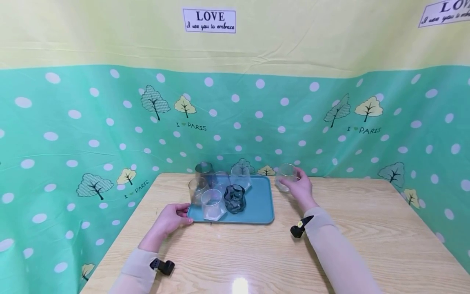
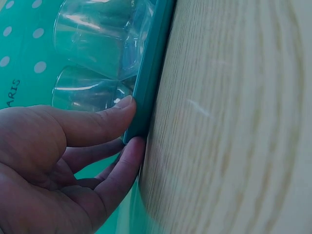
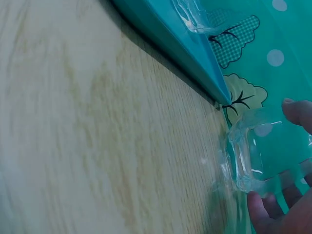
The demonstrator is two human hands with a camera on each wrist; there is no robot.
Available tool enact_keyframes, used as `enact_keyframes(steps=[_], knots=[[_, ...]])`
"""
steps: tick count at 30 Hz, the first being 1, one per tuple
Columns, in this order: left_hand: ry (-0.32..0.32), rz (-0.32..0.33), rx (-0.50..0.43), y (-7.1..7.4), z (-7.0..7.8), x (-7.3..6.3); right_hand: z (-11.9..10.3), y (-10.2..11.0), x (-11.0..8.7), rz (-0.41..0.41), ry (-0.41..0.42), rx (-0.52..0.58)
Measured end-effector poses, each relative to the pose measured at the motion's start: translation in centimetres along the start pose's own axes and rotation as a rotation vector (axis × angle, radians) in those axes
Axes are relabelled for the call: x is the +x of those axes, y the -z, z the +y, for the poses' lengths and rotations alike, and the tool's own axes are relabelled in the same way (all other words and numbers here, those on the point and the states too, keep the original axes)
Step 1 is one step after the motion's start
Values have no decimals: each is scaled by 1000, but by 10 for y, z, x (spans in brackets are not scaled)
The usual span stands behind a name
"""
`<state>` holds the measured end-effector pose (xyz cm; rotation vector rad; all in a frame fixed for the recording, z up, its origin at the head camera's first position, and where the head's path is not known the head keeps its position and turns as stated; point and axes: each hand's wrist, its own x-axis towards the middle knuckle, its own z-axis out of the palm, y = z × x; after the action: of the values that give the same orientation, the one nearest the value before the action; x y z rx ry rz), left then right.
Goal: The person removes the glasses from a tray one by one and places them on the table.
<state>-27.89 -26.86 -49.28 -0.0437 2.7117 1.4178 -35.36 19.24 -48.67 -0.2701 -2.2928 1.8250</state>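
My left hand [image 1: 170, 219] pinches the near left corner of a blue rectangular tray [image 1: 260, 204]. In the left wrist view the thumb lies on the tray's rim [image 2: 152, 68] and a finger is at its lower edge. To the right of the tray, my right hand [image 1: 302, 191] holds a clear drinking glass [image 1: 283, 174] with a thick angular base. The right wrist view shows the thumb and fingers around this glass [image 3: 251, 151], its base close to the tabletop. On the tray stand a clear glass [image 1: 213, 206] at the front and a dark grey wavy glass [image 1: 235, 200] beside it.
Further back on the tray are a brownish glass [image 1: 204, 171], an amber-tinted glass [image 1: 196, 190] and another clear glass [image 1: 240, 175]. The wooden table [image 1: 227, 253] ends at a green dotted curtain [image 1: 257, 134] close behind the tray.
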Motion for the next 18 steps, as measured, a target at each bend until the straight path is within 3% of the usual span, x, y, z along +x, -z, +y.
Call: enact_keyframes(steps=[18], knots=[[-8, 10, 3, 0, 1, -3, 7, 0, 0, -29, 15, -40]])
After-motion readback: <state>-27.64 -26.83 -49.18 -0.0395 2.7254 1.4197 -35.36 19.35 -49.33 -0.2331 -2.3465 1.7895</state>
